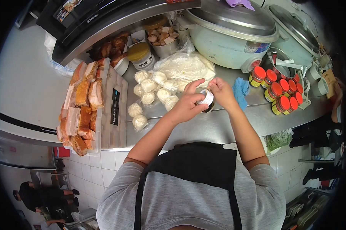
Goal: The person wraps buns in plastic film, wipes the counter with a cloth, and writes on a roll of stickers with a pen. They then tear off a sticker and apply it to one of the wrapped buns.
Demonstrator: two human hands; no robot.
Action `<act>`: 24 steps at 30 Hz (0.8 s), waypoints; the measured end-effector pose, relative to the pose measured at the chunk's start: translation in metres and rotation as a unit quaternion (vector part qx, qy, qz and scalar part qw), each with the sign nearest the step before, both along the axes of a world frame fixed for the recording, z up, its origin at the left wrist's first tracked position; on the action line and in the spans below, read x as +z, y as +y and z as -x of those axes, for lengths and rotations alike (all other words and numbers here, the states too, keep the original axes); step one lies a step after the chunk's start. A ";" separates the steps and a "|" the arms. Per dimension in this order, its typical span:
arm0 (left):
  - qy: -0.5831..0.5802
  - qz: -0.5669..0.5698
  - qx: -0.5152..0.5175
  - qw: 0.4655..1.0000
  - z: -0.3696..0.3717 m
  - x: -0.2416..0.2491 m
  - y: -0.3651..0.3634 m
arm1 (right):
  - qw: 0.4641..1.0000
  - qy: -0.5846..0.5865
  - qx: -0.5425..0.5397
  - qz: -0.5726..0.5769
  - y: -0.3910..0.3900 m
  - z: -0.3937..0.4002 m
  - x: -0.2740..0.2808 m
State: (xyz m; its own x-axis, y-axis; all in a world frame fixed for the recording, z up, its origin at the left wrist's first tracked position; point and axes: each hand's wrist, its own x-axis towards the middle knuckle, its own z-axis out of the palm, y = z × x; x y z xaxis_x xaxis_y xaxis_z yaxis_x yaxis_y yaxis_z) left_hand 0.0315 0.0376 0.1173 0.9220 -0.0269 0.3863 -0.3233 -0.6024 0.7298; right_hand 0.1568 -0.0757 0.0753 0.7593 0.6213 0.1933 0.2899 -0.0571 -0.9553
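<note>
My left hand [189, 102] curves its fingers round a small round container [206, 97] with a white printed surface and something dark below it. My right hand [222, 92] is closed in a pinch at its far right edge; what the fingers grip is too small to make out. Just left of my hands lie several white dough balls [148, 85] in clear plastic wrap. Behind them a large mass of white dough [190, 69] sits under plastic film. A blue cloth [240, 93] lies to the right of my right hand.
Slabs of roasted pork belly [81, 103] overfill a clear plastic box [115, 111] at left. Behind are a jar marked onion [140, 55], a pot of meat chunks [163, 42] and a big lidded pot [226, 42]. Red-lidded jars [275, 90] stand at right. Other people [46, 195] are farther off.
</note>
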 end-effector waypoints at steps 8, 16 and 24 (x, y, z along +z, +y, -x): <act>0.091 0.205 -0.003 0.974 0.004 -0.007 0.011 | 0.998 0.001 0.012 -0.058 -0.009 0.018 0.011; 0.080 0.322 0.116 0.936 0.012 -0.020 0.026 | 0.959 -0.259 0.111 0.009 -0.043 0.032 0.024; 0.126 0.214 0.029 0.968 0.013 -0.023 0.003 | 0.983 -0.101 0.151 0.018 -0.043 0.050 0.035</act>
State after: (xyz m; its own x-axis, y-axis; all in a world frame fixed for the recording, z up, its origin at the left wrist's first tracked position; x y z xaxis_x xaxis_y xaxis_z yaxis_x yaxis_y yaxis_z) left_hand 0.0182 0.0406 0.0940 0.9836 0.1405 0.1130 -0.0771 -0.2387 0.9680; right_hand 0.1069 -0.1192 0.1100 0.4874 0.8216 0.2957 0.4830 0.0284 -0.8752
